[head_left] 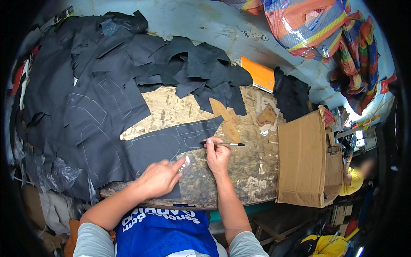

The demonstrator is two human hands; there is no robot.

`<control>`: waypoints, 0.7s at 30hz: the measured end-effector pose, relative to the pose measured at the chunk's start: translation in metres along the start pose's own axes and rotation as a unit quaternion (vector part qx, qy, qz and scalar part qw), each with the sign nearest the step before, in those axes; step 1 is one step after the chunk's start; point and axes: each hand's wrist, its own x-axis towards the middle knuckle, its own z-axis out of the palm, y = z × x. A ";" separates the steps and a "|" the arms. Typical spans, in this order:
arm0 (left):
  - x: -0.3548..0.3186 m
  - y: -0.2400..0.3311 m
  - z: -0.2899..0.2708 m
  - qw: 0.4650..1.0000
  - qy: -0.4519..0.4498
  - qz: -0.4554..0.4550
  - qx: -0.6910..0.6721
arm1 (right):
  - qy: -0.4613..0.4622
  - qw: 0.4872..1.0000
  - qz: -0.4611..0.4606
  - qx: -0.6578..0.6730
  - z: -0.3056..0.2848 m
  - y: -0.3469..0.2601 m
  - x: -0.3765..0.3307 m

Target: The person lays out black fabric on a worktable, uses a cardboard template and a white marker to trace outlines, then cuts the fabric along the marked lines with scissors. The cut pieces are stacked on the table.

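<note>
My right hand (217,157) is closed around a pen (233,144), its dark tip at the right end of a black leather sheet (156,147). Pale outlines of shaped pieces are drawn on that sheet. My left hand (159,177) lies over the sheet's near edge with its fingers stretched out to the right. By those fingertips is a small shiny clear-and-white piece (185,164), too unclear to name. Tan pattern pieces (231,128) lie just beyond my right hand. More drawn outlines show on the larger black leather (96,141) to the left.
Black leather scraps (188,60) heap along the far side of the worn wooden table (239,180). An orange packet (259,73) and more pattern pieces (267,115) lie at the back right. A cardboard box (302,158) borders the right side. Beyond it is a person in yellow (353,182).
</note>
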 end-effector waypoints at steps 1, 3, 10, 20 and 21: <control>-0.018 0.001 0.003 1.000 0.008 0.021 0.002 | 0.006 1.000 -0.011 -0.019 0.002 0.002 -0.001; -0.042 0.002 0.009 0.990 0.105 0.095 -0.024 | 0.011 0.997 -0.038 -0.060 0.004 0.004 -0.001; -0.082 -0.003 0.022 0.999 0.040 0.016 0.026 | 0.025 0.997 -0.051 -0.050 0.003 0.001 0.000; -0.059 0.017 0.021 0.997 0.017 -0.002 0.077 | 0.142 0.976 0.016 0.161 -0.021 0.001 0.010; -0.046 0.019 0.022 0.997 0.018 -0.002 0.072 | 0.140 0.982 0.023 0.126 -0.022 0.000 0.011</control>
